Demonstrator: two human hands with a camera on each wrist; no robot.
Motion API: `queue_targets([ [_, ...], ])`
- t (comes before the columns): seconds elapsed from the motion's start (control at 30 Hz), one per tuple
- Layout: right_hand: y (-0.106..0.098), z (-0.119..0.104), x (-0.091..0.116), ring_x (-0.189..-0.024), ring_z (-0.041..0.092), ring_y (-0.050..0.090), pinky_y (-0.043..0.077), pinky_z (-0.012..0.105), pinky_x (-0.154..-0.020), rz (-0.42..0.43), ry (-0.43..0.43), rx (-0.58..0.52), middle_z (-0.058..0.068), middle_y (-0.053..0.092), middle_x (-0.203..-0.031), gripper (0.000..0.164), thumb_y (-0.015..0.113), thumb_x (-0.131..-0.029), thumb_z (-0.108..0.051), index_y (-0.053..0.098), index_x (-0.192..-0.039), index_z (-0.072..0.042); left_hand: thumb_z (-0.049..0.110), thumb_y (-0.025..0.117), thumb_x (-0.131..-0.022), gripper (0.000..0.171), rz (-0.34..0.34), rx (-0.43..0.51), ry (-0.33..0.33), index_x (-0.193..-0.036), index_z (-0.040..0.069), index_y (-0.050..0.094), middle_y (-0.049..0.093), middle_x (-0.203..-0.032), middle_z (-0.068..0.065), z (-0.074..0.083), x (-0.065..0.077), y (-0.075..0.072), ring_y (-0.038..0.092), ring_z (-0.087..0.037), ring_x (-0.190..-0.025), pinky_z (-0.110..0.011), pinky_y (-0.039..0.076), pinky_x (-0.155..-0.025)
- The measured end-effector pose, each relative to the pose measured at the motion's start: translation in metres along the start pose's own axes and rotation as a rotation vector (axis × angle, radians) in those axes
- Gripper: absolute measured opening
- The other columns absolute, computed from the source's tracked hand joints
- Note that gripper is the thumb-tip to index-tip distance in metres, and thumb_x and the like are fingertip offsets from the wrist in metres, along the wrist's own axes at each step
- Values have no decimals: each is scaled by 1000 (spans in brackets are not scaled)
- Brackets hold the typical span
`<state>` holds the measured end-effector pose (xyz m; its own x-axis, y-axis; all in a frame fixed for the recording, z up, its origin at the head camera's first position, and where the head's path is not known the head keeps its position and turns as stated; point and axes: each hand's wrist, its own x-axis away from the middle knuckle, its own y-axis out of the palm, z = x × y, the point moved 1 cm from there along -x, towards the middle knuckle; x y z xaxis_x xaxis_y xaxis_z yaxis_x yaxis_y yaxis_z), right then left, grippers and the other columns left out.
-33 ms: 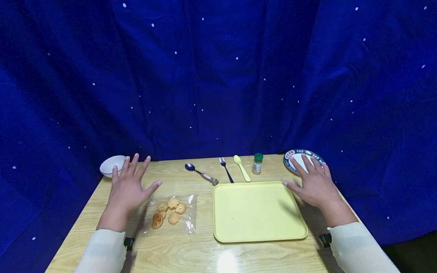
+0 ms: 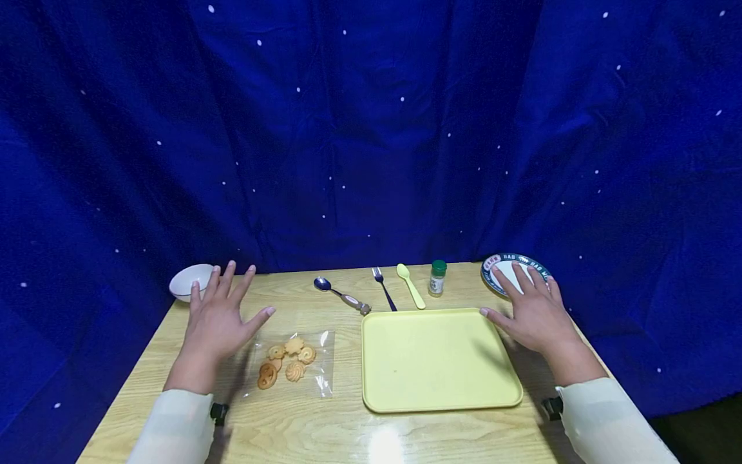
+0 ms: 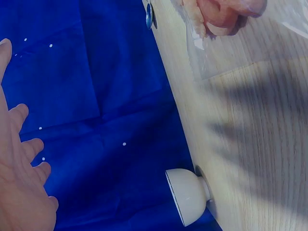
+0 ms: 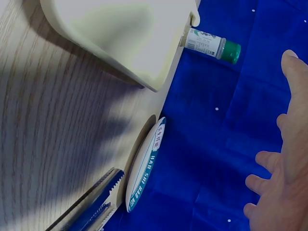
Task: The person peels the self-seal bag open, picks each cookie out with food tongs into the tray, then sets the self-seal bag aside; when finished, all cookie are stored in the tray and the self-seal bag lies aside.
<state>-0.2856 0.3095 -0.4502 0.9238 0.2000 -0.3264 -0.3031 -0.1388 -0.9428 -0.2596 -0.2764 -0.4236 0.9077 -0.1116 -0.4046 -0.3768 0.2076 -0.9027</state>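
Observation:
My left hand (image 2: 216,325) is held over the left side of the table with its fingers spread and nothing in it. Beyond its fingertips is a white bowl (image 2: 190,281), partly covered by them in the head view. Right of this hand lies a clear bag of several cookies (image 2: 295,370). My right hand (image 2: 536,316), also spread and bare, hovers at the right. Its fingers overlap a plate (image 2: 503,259) with a dark lettered rim. The thumb overlaps the corner of a pale yellow tray (image 2: 440,361), and the hand casts a shadow there.
Along the back lie a spoon (image 2: 342,296) with a brown animal handle, a dark-handled fork (image 2: 384,289) and a yellow spoon (image 2: 411,287). A green-capped shaker (image 2: 437,278) stands beside them. A blue-and-silver packet (image 4: 91,204) with saw-toothed ends shows near the plate in the right wrist view.

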Motion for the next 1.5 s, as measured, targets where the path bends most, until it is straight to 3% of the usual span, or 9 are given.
queue_targets([
  [0.43,2,3,2,-149,50,22,12,76,-116,12,-2,-15,26,29,-163,91,52,-91,-76,25,-163,-26,74,52,-92,88,-7,5,2,-162,25,31,23,-168,-21,0,1,4,15,-46,-155,-74,4,-119],
  [0.63,4,-10,4,-149,50,24,15,72,-117,-10,-23,-154,25,27,-165,92,58,-93,-68,24,-164,-20,70,57,-92,87,-14,52,7,-160,21,34,30,-164,-22,-3,5,6,21,-45,-154,-73,11,-119],
  [0.87,5,-44,5,-149,47,29,28,66,-117,-45,-82,-353,21,29,-165,97,67,-91,-63,21,-164,-19,63,59,-96,86,-109,177,6,-161,15,31,31,-164,-22,-5,13,12,24,-46,-152,-67,21,-120],
  [1.27,23,-113,12,-148,40,36,34,62,-117,-123,-104,-492,12,36,-164,97,63,-89,-72,19,-164,-30,57,66,-95,85,-193,295,10,-161,16,32,33,-163,-20,-1,30,34,35,-46,-148,-64,33,-116],
  [1.5,40,-160,14,-131,30,59,47,54,-109,-202,-50,-588,8,53,-152,98,67,-88,-69,25,-163,-23,48,67,-97,77,-274,336,4,-158,14,38,37,-162,-18,8,38,50,42,-45,-144,-63,38,-114],
])
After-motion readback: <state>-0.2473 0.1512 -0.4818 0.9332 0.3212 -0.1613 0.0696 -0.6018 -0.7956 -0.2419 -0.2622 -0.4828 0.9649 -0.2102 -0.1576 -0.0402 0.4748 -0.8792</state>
